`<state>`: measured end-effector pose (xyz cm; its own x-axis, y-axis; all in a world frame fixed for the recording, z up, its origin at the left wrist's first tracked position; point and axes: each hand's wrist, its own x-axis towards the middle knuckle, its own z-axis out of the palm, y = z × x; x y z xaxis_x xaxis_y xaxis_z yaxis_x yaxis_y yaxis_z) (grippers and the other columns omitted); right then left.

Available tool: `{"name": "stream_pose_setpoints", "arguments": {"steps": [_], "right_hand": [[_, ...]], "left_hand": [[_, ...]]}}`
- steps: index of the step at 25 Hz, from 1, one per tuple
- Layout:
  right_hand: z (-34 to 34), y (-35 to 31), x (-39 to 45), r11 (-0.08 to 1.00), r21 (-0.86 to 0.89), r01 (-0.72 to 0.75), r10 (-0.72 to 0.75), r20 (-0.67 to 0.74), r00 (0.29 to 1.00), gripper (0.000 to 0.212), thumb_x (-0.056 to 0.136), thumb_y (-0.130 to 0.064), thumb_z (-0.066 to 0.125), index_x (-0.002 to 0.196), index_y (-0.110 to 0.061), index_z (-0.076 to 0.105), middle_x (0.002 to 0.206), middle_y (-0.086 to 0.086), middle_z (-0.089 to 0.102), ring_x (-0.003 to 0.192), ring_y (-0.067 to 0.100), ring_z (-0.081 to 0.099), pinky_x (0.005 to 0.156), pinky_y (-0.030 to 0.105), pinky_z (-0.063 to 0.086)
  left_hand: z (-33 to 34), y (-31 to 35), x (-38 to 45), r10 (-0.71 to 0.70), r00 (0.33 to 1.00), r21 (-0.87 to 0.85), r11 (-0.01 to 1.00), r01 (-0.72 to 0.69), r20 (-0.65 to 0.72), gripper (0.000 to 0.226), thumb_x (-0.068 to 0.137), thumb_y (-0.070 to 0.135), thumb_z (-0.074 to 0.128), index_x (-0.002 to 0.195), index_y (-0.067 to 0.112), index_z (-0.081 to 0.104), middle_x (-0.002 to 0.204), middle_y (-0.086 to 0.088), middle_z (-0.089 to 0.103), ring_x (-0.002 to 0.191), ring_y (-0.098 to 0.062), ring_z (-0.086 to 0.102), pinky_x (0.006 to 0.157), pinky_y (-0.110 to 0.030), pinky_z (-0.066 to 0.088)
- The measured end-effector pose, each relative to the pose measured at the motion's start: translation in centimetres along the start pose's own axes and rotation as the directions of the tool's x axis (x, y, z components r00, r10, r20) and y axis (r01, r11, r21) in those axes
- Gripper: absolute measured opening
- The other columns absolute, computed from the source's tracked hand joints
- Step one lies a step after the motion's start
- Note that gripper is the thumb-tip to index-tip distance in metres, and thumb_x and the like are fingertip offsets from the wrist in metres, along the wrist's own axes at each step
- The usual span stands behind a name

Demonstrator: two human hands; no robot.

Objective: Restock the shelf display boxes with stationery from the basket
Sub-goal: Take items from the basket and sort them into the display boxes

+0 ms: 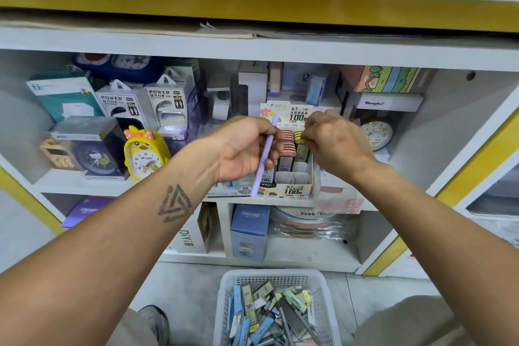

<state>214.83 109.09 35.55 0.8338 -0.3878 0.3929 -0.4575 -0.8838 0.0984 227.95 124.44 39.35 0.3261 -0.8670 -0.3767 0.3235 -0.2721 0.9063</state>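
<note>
At centre frame, before a white shelf (269, 202), the left hand (241, 146) curls its grip around a lilac pen (265, 154), held upright by its middle. The right hand (334, 143) pinches a yellow lead case (300, 136) at the top of the display box (292, 189) (fingertips mostly hidden). Both items look light, stiff and slick, best taken by their long flat sides. More stock fills the basket (273, 278) at lower centre.
</note>
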Motion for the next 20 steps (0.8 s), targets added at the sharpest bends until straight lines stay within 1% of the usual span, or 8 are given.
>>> {"name": "stream_pose_setpoints", "arguments": {"steps": [2, 4, 6, 7, 8, 13, 17, 20], "right_hand": [[-0.1, -0.3, 0.3, 0.994, 0.096, -0.044, 0.041, 0.034, 0.999, 0.018, 0.095, -0.017, 0.060, 0.103, -0.016, 0.076, 0.114, 0.001, 0.060, 0.100, 0.026, 0.059, 0.074, 0.038, 0.052], [-1.1, -1.0, 0.8, 0.869, 0.449, -0.208, 0.197, 0.073, 0.978, 0.015, 0.096, -0.019, 0.062, 0.102, -0.018, 0.076, 0.102, -0.002, 0.068, 0.089, 0.019, 0.063, 0.073, 0.032, 0.051], [-2.2, -1.8, 0.8, 0.459, 0.788, -0.411, 0.278, 0.312, 0.909, 0.011, 0.098, -0.022, 0.064, 0.096, -0.015, 0.072, 0.080, -0.001, 0.074, 0.069, 0.015, 0.067, 0.061, 0.026, 0.049], [-2.6, -2.1, 0.6, 0.305, 0.839, -0.451, 0.236, 0.392, 0.889, 0.014, 0.098, -0.023, 0.064, 0.096, -0.010, 0.069, 0.077, 0.004, 0.075, 0.067, 0.017, 0.069, 0.057, 0.026, 0.050], [-2.9, -2.3, 0.3, 0.232, 0.862, -0.450, 0.198, 0.411, 0.890, 0.018, 0.098, -0.024, 0.064, 0.098, -0.006, 0.067, 0.080, 0.008, 0.076, 0.069, 0.021, 0.070, 0.058, 0.028, 0.051], [-4.3, -1.3, -0.2, 0.104, 0.963, -0.248, 0.250, 0.216, 0.944, 0.022, 0.093, -0.025, 0.070, 0.112, -0.014, 0.073, 0.096, 0.003, 0.073, 0.076, 0.015, 0.061, 0.062, 0.027, 0.047], [-5.1, 0.1, -0.7, 0.081, 0.975, -0.205, 0.227, 0.182, 0.957, 0.017, 0.087, -0.009, 0.075, 0.104, -0.007, 0.074, 0.084, 0.012, 0.071, 0.067, 0.016, 0.060, 0.061, 0.025, 0.047], [-5.9, 1.2, -1.1, 0.048, 0.984, -0.171, 0.232, 0.155, 0.960, 0.012, 0.088, -0.001, 0.071, 0.100, 0.001, 0.069, 0.083, 0.018, 0.071, 0.069, 0.021, 0.066, 0.064, 0.027, 0.054]], "left_hand": [[0.1, -0.1, 0.1, 0.057, 0.998, -0.011, 0.998, -0.057, -0.015, 0.019, 0.099, 0.006, 0.047, 0.089, 0.000, 0.062, 0.075, -0.013, 0.060, 0.065, -0.021, 0.058, 0.058, -0.029, 0.051], [0.1, -0.2, 0.4, 0.113, 0.993, -0.113, 0.987, -0.115, -0.023, 0.014, 0.098, 0.000, 0.049, 0.095, -0.003, 0.062, 0.081, -0.018, 0.065, 0.074, -0.029, 0.067, 0.071, -0.036, 0.061], [-0.1, -0.2, 0.7, 0.157, 0.987, -0.257, 0.953, -0.160, -0.032, 0.012, 0.096, -0.003, 0.052, 0.104, -0.006, 0.061, 0.091, -0.022, 0.066, 0.085, -0.032, 0.070, 0.082, -0.043, 0.060], [-0.3, -0.2, 0.9, 0.176, 0.984, -0.302, 0.937, -0.177, -0.030, 0.017, 0.094, -0.004, 0.055, 0.109, -0.006, 0.061, 0.097, -0.023, 0.066, 0.088, -0.031, 0.070, 0.083, -0.043, 0.059], [-0.4, -0.2, 1.0, 0.191, 0.981, -0.313, 0.931, -0.189, -0.025, 0.022, 0.091, -0.002, 0.059, 0.113, -0.006, 0.062, 0.100, -0.022, 0.067, 0.090, -0.030, 0.071, 0.082, -0.042, 0.060], [0.3, -0.5, 0.9, 0.244, 0.970, -0.127, 0.962, -0.242, -0.001, 0.030, 0.079, 0.003, 0.073, 0.108, -0.002, 0.069, 0.078, -0.013, 0.071, 0.067, -0.021, 0.070, 0.066, -0.036, 0.061], [2.2, -1.1, 1.4, 0.335, 0.942, -0.040, 0.942, -0.334, 0.004, 0.023, 0.062, 0.008, 0.080, 0.084, 0.004, 0.077, 0.081, -0.015, 0.074, 0.065, -0.025, 0.070, 0.066, -0.036, 0.061], [3.5, -1.3, 2.0, 0.411, 0.911, -0.048, 0.911, -0.409, 0.028, 0.013, 0.065, 0.012, 0.081, 0.078, 0.009, 0.079, 0.083, -0.014, 0.075, 0.072, -0.027, 0.073, 0.072, -0.036, 0.061]]}}
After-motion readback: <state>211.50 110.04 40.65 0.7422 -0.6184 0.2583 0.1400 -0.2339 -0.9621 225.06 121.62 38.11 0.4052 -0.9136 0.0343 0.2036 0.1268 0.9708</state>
